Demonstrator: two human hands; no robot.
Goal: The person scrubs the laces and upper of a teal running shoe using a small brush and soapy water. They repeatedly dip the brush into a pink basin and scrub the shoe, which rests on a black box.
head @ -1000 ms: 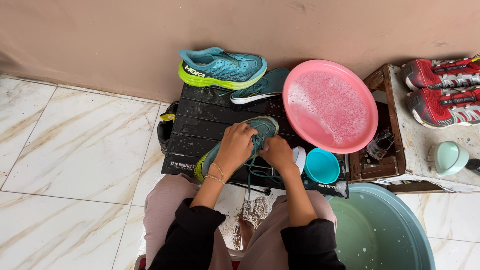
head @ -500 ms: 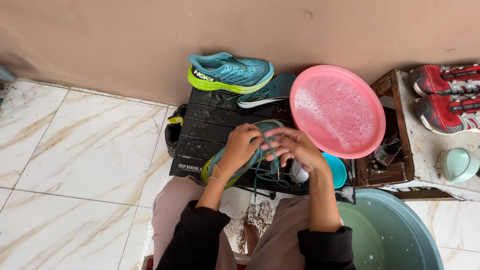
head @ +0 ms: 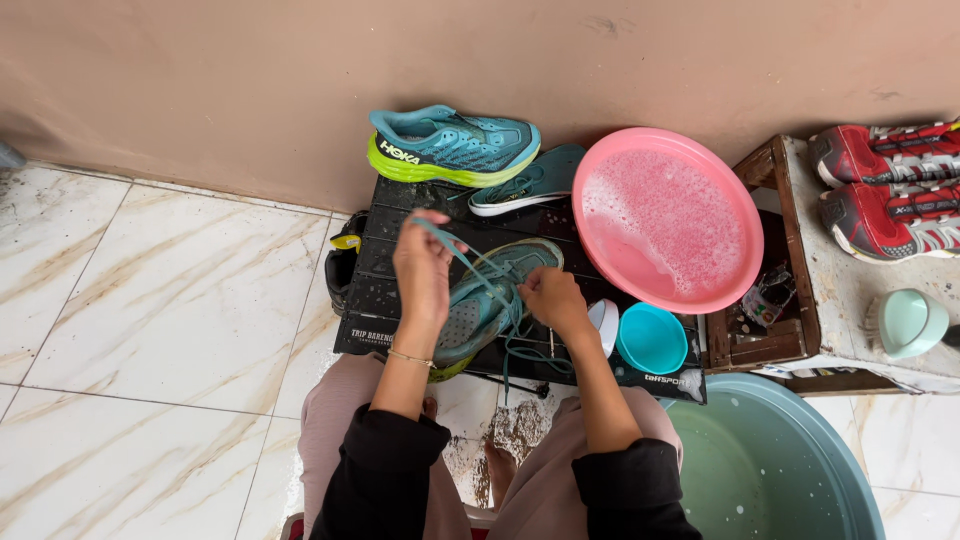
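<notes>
A teal running shoe with a yellow-green sole (head: pixel 480 305) lies on a black low folding table (head: pixel 400 240). My left hand (head: pixel 422 262) is raised above the shoe and grips a teal shoelace (head: pixel 470 262), which stretches taut from it down to the shoe. My right hand (head: pixel 553 300) rests on the shoe's right side and pinches the laces there. The matching second shoe (head: pixel 452 145) stands against the wall at the table's far edge, with a teal insole (head: pixel 530 182) next to it.
A pink basin of soapy water (head: pixel 668 218) sits on the table's right. A small blue cup (head: pixel 650 338) and a white brush are beside my right hand. A grey-green tub (head: pixel 775 470) stands bottom right. Red shoes (head: pixel 890 190) lie on a wooden crate's top.
My left hand has lifted off the shoe, drawing the lace up and out to the left. My right hand stays at the shoe. The camera has shifted slightly.
</notes>
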